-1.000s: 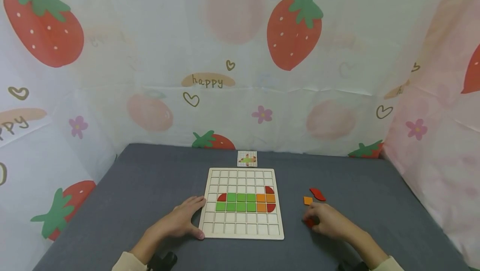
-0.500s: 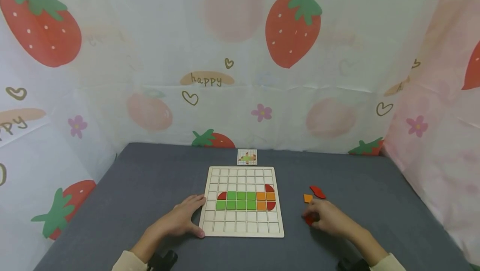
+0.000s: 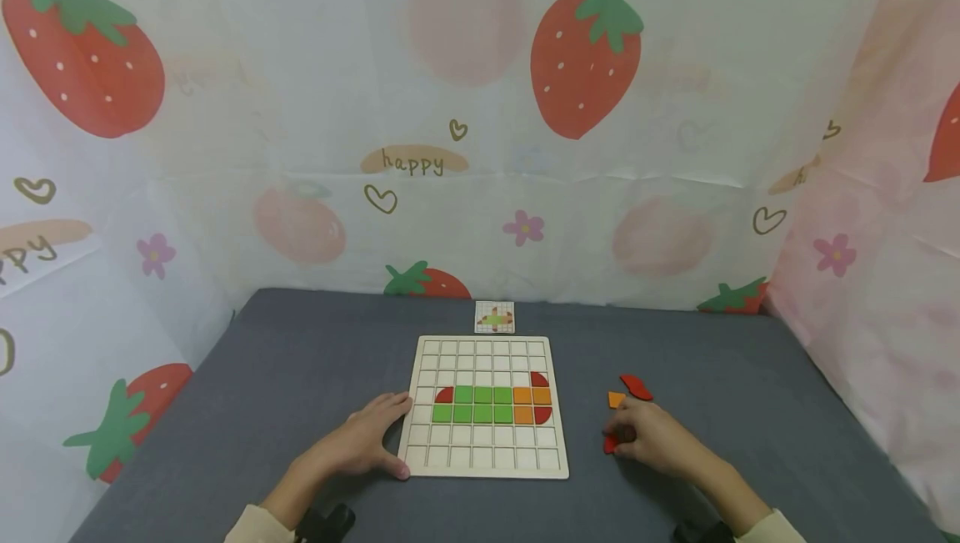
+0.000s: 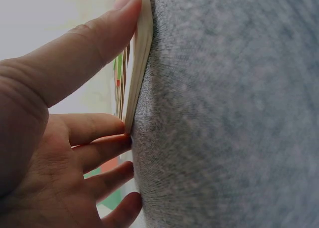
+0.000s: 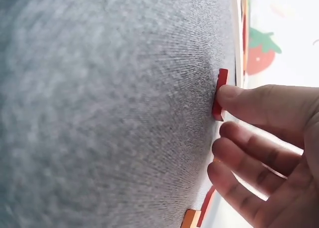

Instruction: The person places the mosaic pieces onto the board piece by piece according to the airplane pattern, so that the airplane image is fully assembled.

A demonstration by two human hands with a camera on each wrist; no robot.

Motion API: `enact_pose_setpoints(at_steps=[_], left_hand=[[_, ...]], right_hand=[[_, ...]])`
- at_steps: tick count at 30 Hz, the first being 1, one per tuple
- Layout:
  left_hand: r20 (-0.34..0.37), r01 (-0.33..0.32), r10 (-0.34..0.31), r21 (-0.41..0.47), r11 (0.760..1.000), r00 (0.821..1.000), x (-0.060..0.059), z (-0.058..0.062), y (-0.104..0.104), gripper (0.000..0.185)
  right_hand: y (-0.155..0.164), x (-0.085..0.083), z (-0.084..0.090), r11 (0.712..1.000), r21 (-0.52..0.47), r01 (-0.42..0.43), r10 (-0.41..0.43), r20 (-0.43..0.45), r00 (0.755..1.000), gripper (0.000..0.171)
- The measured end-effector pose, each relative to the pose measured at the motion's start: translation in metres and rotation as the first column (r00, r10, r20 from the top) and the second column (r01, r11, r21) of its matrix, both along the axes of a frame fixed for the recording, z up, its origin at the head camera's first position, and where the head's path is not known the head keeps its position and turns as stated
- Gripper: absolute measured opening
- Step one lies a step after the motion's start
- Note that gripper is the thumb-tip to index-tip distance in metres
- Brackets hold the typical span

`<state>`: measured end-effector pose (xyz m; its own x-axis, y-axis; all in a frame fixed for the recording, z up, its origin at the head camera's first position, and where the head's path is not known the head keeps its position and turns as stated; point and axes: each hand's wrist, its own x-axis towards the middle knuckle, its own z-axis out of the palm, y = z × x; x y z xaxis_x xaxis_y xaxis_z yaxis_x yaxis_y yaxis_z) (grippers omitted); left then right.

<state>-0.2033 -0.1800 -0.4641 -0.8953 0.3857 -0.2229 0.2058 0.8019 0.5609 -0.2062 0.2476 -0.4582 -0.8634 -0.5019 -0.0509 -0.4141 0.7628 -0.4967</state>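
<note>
A wooden grid board (image 3: 483, 461) lies on the grey table, with two rows of green tiles (image 3: 472, 404), orange tiles (image 3: 532, 405) and red curved pieces at the row ends. My left hand (image 3: 375, 434) rests flat against the board's left edge (image 4: 139, 63), thumb at the near corner, fingers straight. My right hand (image 3: 626, 433) lies right of the board. Its thumb tip touches a small red piece (image 3: 610, 443) (image 5: 219, 94) that lies on the cloth, and the other fingers stay loosely bent beside it.
An orange square (image 3: 616, 399) and a red leaf-shaped piece (image 3: 636, 387) lie just beyond the right hand. A small pattern card (image 3: 495, 317) sits behind the board. Strawberry-print sheets wall in the table on three sides.
The red piece under the right thumb has slid slightly left, showing more of itself. The left hand and board have not moved.
</note>
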Motion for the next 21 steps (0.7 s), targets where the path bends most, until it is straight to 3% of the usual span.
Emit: enact_pose_setpoints(at_steps=[8, 21], left_hand=[[-0.007, -0.006, 0.006, -0.004, 1.0, 1.0, 0.0002, 0.0002, 0.0006, 0.101], [-0.008, -0.009, 0.009, -0.014, 1.0, 1.0, 0.0002, 0.0004, 0.0015, 0.1]], right_hand=[[-0.0018, -0.0025, -0.003, 0.995, 0.047, -0.087, 0.09, -0.069, 0.994, 0.024], [-0.0075, 0.0005, -0.0018, 0.995, 0.067, -0.077, 0.081, -0.056, 0.995, 0.022]])
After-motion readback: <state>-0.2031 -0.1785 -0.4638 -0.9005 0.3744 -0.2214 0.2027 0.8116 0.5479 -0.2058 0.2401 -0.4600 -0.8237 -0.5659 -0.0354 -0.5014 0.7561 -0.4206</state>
